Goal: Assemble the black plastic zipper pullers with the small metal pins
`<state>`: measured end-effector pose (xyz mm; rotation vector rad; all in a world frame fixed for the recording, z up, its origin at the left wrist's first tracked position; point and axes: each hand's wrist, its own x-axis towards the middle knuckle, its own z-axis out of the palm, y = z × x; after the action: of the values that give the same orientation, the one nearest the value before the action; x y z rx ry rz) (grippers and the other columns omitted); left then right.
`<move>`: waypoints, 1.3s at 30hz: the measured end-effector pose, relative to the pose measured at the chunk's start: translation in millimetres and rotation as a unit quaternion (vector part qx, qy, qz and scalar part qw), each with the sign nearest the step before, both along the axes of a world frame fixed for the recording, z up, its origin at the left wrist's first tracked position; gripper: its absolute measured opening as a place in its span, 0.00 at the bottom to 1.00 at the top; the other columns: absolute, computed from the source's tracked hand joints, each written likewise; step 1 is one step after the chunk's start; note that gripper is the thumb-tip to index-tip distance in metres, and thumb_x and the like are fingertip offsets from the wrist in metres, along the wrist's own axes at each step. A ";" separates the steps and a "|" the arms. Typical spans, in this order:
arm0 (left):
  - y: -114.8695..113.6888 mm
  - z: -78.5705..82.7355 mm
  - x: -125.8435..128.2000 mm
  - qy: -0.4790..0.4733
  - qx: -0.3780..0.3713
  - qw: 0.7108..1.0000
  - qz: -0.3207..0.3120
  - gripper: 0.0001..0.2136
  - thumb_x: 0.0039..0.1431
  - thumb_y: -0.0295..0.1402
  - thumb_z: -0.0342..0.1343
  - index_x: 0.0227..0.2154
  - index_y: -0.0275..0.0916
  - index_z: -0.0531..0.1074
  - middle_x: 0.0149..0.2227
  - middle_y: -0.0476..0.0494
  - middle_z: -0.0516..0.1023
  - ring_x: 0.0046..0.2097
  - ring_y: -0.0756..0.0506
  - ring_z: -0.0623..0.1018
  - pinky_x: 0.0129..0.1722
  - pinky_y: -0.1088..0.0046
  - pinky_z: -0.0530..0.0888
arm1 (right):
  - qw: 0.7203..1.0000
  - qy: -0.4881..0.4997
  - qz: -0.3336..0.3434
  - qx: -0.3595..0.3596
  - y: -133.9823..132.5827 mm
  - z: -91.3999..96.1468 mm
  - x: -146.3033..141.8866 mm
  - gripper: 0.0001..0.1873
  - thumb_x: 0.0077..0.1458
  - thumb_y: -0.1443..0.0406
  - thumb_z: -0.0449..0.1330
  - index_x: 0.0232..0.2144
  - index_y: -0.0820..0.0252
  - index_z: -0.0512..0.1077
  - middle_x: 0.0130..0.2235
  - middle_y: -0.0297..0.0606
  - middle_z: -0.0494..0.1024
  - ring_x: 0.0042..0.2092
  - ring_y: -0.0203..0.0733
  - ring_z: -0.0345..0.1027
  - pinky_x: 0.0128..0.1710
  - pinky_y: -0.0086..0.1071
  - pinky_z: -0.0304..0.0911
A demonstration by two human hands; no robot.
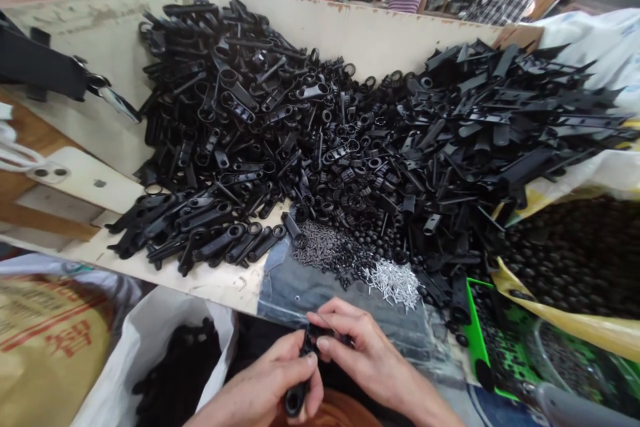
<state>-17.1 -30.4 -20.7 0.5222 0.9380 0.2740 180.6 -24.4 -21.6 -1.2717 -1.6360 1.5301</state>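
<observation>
My left hand [273,380] is closed round a black plastic lever-shaped part [299,393], held near the bottom edge of the head view. My right hand [357,347] pinches the upper end of the same part [310,337] with fingers pressed together. Just beyond my hands lie a small heap of silver pins [395,280] and a patch of dark screws [320,250]. Behind them rises a big pile of black plastic parts [310,127] on a pale board table [235,283].
A white bag [165,360] with black parts stands at lower left beside a tan printed sack [50,340]. A green crate [487,347] and a yellow bag [575,260] of small black pieces sit at right. Other people sit beyond the table's back wall [380,27].
</observation>
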 end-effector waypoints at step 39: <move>68.7 -4.5 7.9 0.499 0.594 0.616 -0.139 0.08 0.63 0.30 0.56 0.36 0.46 0.80 0.28 0.48 0.85 0.32 0.39 0.81 0.33 0.67 0.66 | 0.917 -0.327 -0.083 0.212 45.2 -17.4 3.1 0.11 0.69 0.68 0.53 0.37 0.56 0.75 0.38 0.37 0.77 0.35 0.41 0.76 0.33 0.31 0.65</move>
<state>-9.3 38.3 -25.2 2.2272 1.6645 0.2917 183.7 20.8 -39.0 -1.7080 -2.0421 0.6010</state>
